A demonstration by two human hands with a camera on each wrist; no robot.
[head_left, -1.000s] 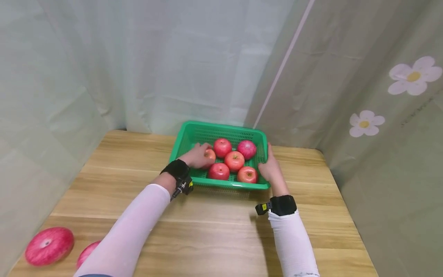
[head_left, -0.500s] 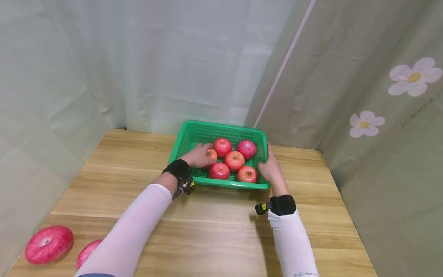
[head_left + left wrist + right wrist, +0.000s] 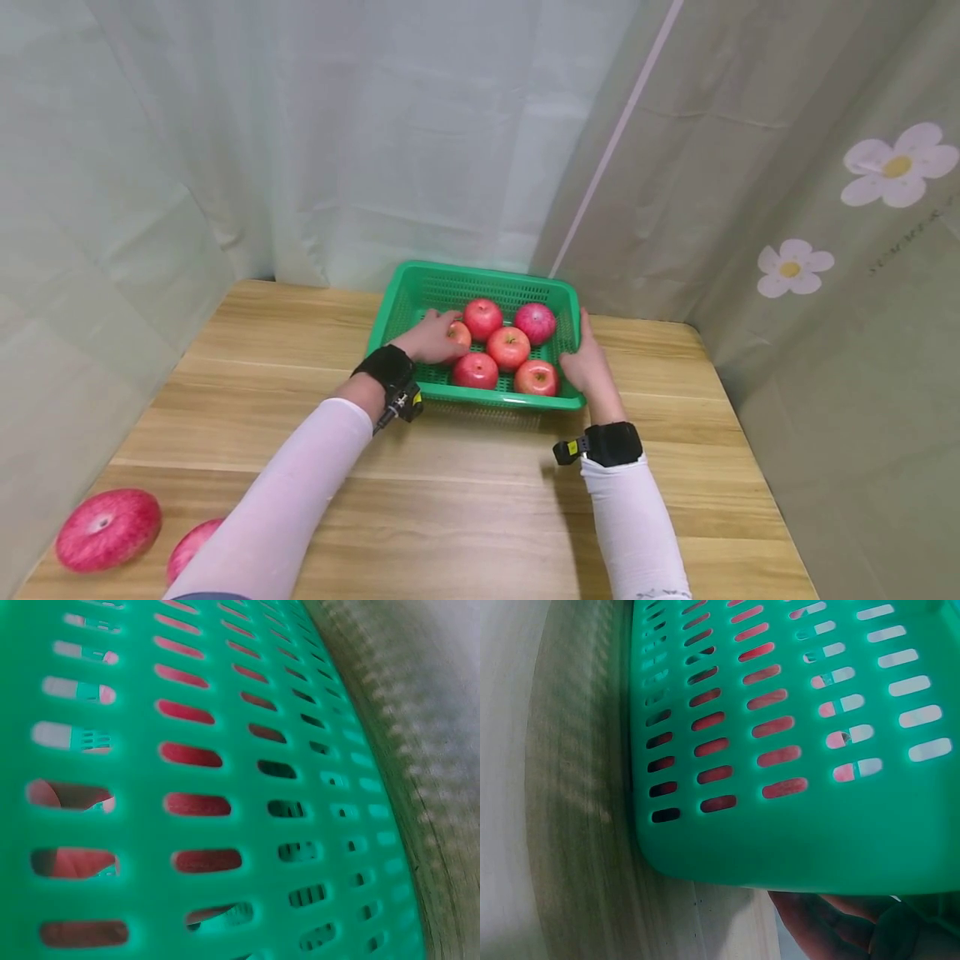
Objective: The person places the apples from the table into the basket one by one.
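A green perforated plastic basket (image 3: 504, 400) holds several red apples, one of them a darker striped one (image 3: 535, 323). My left hand (image 3: 427, 340) reaches inside over the near left rim and grips an apple (image 3: 458, 335), its fingers and thumb around it. At the basket's right end, my right hand (image 3: 589, 368) grips the rim, the thumb inside and the fingers outside. Both wrist views face the slotted green basket wall (image 3: 135, 772), with red apples partly seen through the slots. Part of the right hand (image 3: 825, 926) shows below the basket's corner.
Two more red apples lie at the table's near left: a large one (image 3: 108, 530) and another (image 3: 191, 547) partly behind the left sleeve. The wooden table (image 3: 465, 500) meets a pale curtain (image 3: 420, 150) behind the basket. Flower-printed cloth (image 3: 795, 358) hangs at the right.
My left hand has shifted slightly right with the apple inside the basket. My right hand and the basket have stayed in place.
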